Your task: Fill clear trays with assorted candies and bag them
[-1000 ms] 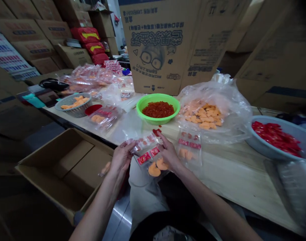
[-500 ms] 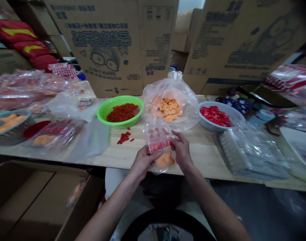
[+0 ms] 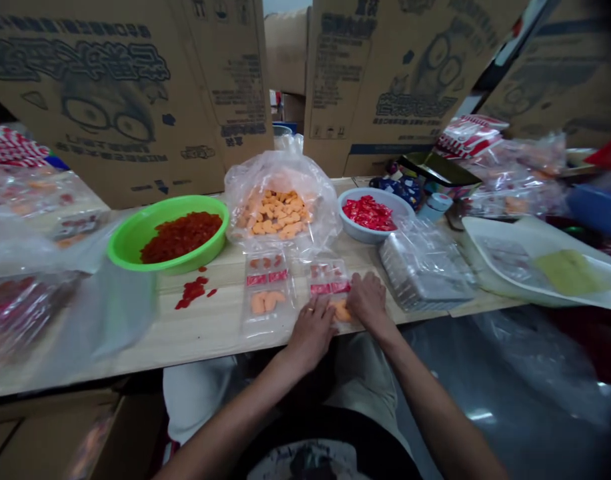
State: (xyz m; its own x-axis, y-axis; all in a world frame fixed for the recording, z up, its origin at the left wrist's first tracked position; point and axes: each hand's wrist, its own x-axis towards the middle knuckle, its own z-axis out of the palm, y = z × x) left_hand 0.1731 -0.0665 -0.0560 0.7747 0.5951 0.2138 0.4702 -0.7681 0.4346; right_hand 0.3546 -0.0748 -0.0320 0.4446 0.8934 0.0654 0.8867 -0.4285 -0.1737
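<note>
Both hands are at a clear plastic tray (image 3: 329,272) near the table's front edge, with small reddish pieces at its top, red packets across its middle and orange pieces (image 3: 341,310) below. My left hand (image 3: 308,337) has its fingers closed at the lower left of the tray. On the right side, my right hand (image 3: 368,300) grips with bent fingers, its fingertips partly hidden. A similar filled tray (image 3: 265,301) in a clear bag lies flat just left of them.
Behind stand a green bowl (image 3: 116,248) of dark red pieces, a clear bag (image 3: 315,200) of orange pieces and a pale blue bowl (image 3: 370,235) of red packets. Stacked clear trays (image 3: 425,267) and a white tub (image 3: 505,287) sit right. Cardboard boxes (image 3: 150,87) wall the back.
The bagged tray that both hands held up now lies on the table. My hands have moved right onto another filled tray. The view has swung to the right.
</note>
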